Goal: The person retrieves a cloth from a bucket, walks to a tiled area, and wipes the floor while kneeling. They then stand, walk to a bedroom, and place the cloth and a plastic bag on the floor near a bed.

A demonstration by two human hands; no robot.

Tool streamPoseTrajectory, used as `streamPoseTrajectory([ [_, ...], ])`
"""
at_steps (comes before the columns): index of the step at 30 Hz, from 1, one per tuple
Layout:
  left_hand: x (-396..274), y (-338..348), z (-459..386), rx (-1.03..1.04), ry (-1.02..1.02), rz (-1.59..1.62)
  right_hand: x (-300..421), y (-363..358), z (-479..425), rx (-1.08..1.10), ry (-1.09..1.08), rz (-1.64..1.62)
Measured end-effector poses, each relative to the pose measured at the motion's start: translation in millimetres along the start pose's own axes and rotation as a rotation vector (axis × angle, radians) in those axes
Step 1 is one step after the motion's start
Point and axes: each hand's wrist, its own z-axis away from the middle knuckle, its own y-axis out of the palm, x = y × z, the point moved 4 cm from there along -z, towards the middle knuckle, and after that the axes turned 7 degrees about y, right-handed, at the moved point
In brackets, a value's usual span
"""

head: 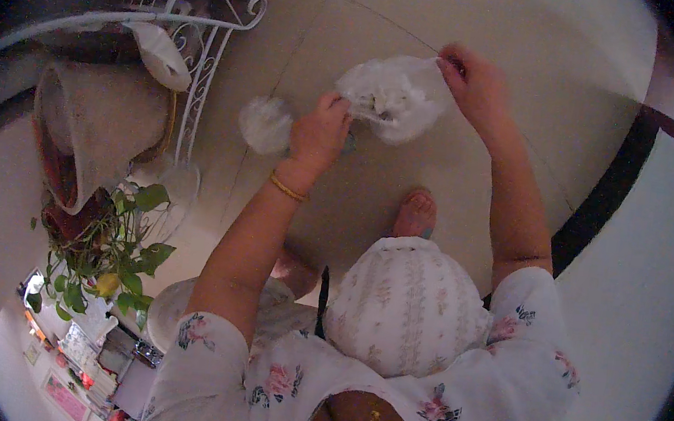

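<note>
A white translucent plastic bag (393, 97) hangs between my two hands above the floor, its mouth facing up and crumpled pale contents or folds showing inside. My left hand (322, 129), with a gold-coloured bracelet on its wrist, pinches the bag's left edge. At the upper right, my right hand (474, 80) grips the opposite edge and pulls it outward. Just left of my left hand is a round whitish translucent object (265, 124), partly hidden by the hand; I cannot tell exactly what it is.
A white scrolled metal rack (202, 94) stands to the left, beside a large pale planter-like container (121, 110). A trailing leafy plant (124, 269) hangs below it. Tiled floor (306, 25) lies beneath my hands. A dark baseboard (606, 194) runs along the white wall (641, 270) at right.
</note>
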Motion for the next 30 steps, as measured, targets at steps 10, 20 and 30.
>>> streamPoseTrajectory([
  [10, 8.9, -0.6, -4.7, -0.143, 0.030, 0.397, 34.0, -11.8, 23.0, 0.194, 0.195, -0.752],
  [20, -34.8, -12.1, -33.1, -0.057, 0.016, 0.480, 54.1, -40.8, 34.6, -0.023, 0.105, -0.860],
  [30, -21.7, 8.1, -7.5, -0.034, 0.024, 0.662, 51.2, -53.6, 45.1, -0.175, -0.142, -0.624],
])
